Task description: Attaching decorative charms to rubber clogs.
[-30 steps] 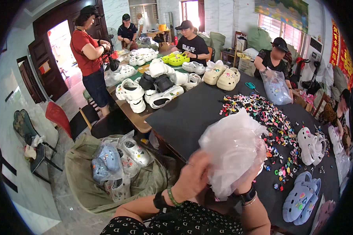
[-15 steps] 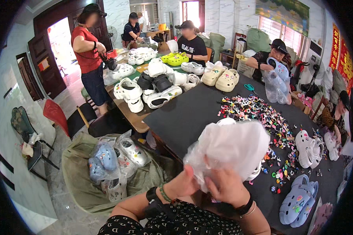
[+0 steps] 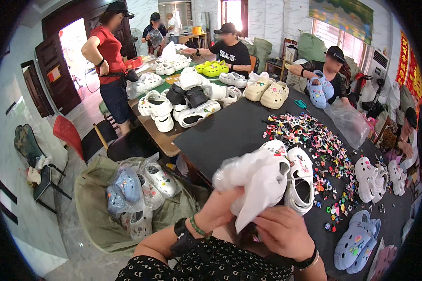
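Low in front of me, both hands hold a crumpled, translucent white plastic bag [image 3: 255,180]. My left hand [image 3: 220,208] is closed on its near left side. The fingers of my right hand [image 3: 283,232] pinch its lower right edge. Just beyond the bag, a white clog with charms [image 3: 300,180] lies on the black table [image 3: 215,140]. Another white clog [image 3: 274,148] is partly covered by the bag. Whether anything is inside the bag, I cannot tell.
A loose heap of colourful shoe charms [image 3: 314,145] spreads across the table. Blue clogs [image 3: 357,241] lie at the right. A green sack [image 3: 94,206] with bagged clogs stands lower left. Several people work around the tables. Cream clogs [image 3: 274,95] and teal scissors [image 3: 301,104] lie farther off.
The bag has come down and narrowed, uncovering the white clogs behind it. My right hand has shifted to its lower edge. Across the table, a person has pulled blue clogs out of a clear bag.
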### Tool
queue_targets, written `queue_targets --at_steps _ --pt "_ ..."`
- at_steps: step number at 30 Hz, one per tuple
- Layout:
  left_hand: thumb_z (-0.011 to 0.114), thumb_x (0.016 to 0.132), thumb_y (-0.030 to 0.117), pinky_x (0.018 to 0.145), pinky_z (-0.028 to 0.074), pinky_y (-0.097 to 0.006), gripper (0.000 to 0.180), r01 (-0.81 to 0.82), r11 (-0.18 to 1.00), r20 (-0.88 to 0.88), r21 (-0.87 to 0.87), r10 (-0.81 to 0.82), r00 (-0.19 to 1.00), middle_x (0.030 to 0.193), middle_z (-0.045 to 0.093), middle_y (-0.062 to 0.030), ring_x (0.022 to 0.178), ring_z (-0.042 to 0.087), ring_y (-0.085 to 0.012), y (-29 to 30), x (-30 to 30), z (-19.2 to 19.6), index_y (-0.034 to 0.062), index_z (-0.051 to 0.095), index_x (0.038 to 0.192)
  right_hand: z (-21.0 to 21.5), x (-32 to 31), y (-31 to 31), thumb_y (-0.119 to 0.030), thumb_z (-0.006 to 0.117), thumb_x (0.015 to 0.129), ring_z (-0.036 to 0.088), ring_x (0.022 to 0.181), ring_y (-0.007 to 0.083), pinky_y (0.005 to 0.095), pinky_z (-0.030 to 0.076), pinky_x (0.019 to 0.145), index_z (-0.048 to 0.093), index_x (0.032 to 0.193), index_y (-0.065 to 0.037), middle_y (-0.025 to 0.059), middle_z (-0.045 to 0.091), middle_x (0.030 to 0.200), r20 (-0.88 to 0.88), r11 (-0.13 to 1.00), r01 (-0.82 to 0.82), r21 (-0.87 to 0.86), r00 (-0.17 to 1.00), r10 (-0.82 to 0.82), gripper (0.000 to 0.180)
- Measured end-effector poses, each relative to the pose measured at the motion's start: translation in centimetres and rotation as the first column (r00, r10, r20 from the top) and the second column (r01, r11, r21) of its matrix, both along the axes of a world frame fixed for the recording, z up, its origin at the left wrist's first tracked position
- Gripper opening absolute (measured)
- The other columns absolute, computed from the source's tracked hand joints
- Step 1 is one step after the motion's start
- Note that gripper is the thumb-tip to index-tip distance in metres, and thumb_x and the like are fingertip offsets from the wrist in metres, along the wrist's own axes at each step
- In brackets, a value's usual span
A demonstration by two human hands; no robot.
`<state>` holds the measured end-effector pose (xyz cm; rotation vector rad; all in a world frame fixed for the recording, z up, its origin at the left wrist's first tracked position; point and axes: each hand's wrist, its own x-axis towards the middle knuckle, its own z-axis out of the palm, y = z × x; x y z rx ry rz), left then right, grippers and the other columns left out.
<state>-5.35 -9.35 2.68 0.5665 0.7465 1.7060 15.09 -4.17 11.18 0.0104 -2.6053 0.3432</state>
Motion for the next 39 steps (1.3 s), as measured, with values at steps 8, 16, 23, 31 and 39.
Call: queue_targets --at_steps 8,16,23,31,39 --pt "0.065 0.084 0.000 0.094 0.049 -0.033 0.045 -0.015 0.989 -0.648 0.149 0.109 0.754 0.122 0.062 -0.0062 0.108 0.059 -0.0155 -1.5 -1.2 1.2 0.0040 0.055 0.128 -1.0 0.3 0.8 -0.015 0.093 0.057 0.053 0.110 0.0251 0.0355 0.049 0.080 0.028 0.144 -0.011 0.0226 0.030 0.149 -0.175 0.885 0.281 -0.371 0.915 -0.364 0.109" --pt "0.061 0.089 0.001 0.095 0.048 -0.032 0.039 0.114 0.975 -0.194 -0.190 -0.151 0.969 0.122 0.062 -0.0057 0.109 0.059 -0.0141 -0.4 2.7 2.3 0.0040 0.055 0.127 -4.9 -1.5 1.1 -0.002 0.071 0.065 0.062 0.082 0.0349 0.0385 0.053 0.069 0.059 0.117 -0.007 0.0167 0.055 0.102 -0.206 0.913 0.369 -0.171 0.893 -0.399 0.053" --pt "0.061 0.095 0.029 0.112 0.036 -0.038 0.065 0.283 0.925 0.361 0.254 -0.362 0.859 0.143 0.046 -0.0076 0.131 0.047 -0.0230 -0.2 4.6 0.1 0.0071 0.030 0.148 -2.9 -2.4 3.2 0.000 0.070 0.066 0.062 0.072 0.0305 0.0365 0.049 0.058 0.063 0.099 -0.002 0.0134 0.056 0.086 -0.362 0.848 0.516 -0.124 0.772 -0.523 0.033" --pt "0.039 0.104 0.020 0.104 0.040 -0.035 0.046 0.019 0.984 -0.220 0.179 0.021 0.975 0.133 0.050 -0.0049 0.123 0.050 -0.0183 0.8 3.7 0.4 0.0136 0.026 0.148 -4.3 -2.2 2.3 -0.007 0.073 0.069 0.054 0.103 0.0413 0.0425 0.048 0.086 0.043 0.131 0.004 0.0251 0.050 0.116 -0.135 0.936 0.307 -0.172 0.934 -0.331 0.070" --pt "0.037 0.104 0.016 0.115 0.026 -0.034 0.048 0.358 0.931 0.162 0.069 -0.364 0.917 0.143 0.043 -0.0091 0.136 0.038 -0.0198 1.6 4.6 2.3 0.0029 0.024 0.148 -2.9 -0.5 2.2 -0.020 0.092 0.050 0.043 0.121 0.0442 0.0453 0.041 0.102 0.032 0.136 0.011 0.0282 0.039 0.132 0.051 0.913 0.392 -0.112 0.920 -0.389 0.109"
